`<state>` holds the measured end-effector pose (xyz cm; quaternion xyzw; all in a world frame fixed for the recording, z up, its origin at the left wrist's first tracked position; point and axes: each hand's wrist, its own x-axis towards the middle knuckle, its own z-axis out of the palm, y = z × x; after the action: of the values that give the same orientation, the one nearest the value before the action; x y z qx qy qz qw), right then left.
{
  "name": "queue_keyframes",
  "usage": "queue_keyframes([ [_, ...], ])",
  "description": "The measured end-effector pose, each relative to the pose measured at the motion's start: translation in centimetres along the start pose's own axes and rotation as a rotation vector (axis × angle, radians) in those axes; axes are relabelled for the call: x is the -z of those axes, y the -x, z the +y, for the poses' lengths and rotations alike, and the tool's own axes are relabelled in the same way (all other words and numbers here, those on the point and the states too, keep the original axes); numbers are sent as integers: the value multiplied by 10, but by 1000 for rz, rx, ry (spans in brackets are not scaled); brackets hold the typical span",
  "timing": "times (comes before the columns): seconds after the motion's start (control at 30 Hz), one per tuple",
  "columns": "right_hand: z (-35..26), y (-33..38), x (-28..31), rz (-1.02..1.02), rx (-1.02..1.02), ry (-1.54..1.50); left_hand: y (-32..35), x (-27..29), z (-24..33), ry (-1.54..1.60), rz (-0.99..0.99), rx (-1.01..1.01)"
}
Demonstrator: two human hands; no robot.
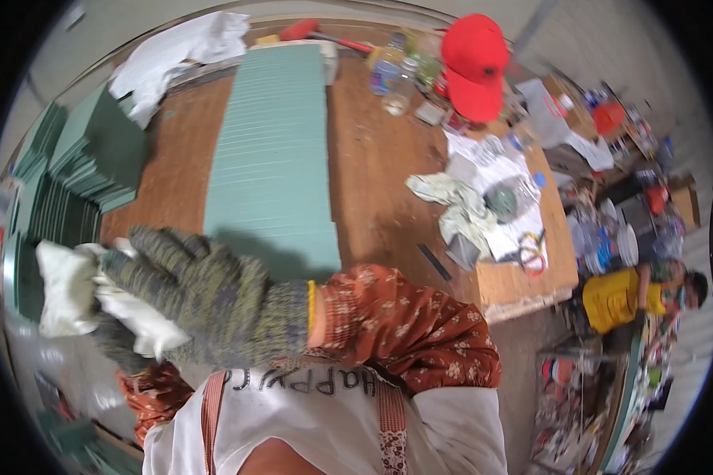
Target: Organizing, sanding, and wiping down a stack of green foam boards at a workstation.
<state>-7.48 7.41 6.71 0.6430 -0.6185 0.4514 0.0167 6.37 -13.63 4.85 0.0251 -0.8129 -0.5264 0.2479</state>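
At the left, my right hand (222,297), in a grey-green knitted glove, reaches across my body with its fingers bent over a crumpled white cloth (67,289). The cloth bulges out beyond the fingers and also shows below the palm. My left hand (117,342), gloved alike, is under the cloth, its fingers mostly hidden. Beside the hands, at the far left, stand several green panels (63,210) on edge. A long row of overlapping green panels (273,150) runs away from me across the brown wooden table (372,198).
A red cap (475,63), plastic bottles (388,67) and a red-headed mallet (301,30) lie at the back. To the right are a pale rag (459,206), scissors (531,252) and a dark strip (434,261). A person in yellow (614,301) is at the far right.
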Motion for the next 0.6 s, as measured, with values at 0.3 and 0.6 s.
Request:
queue_keyframes([
  [0.3,152,218,170,361,-1051,1018,-58,130,-96,-907,-207,240],
  [0.6,140,244,208,471,-998,1043,-124,41,-22,-1103,-220,86],
])
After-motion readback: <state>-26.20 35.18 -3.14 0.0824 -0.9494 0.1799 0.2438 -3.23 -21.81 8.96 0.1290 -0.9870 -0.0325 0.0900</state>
